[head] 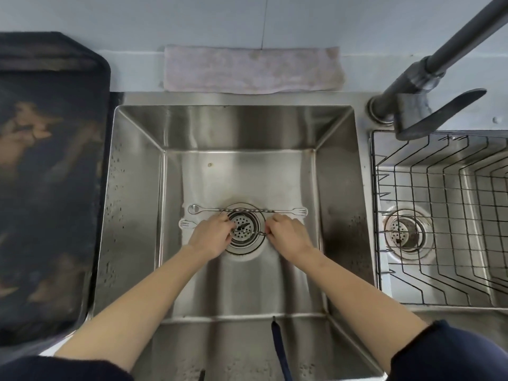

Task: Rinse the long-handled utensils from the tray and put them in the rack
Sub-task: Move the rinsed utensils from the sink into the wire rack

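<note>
Two long twisted-handle metal utensils lie across the floor of the steel sink. The far utensil has a small spoon bowl at its left end and a fork at its right end, and nothing touches it. The near utensil shows a fork end at the left; its stem runs over the drain strainer. My left hand pinches that stem on the left of the drain and my right hand pinches it on the right. The dark tray sits left of the sink. The wire rack sits in the right basin.
A dark faucet stands at the back right with its lever pointing over the rack; no water is running. A folded grey cloth lies behind the sink. A dark cord hangs over the front sink wall.
</note>
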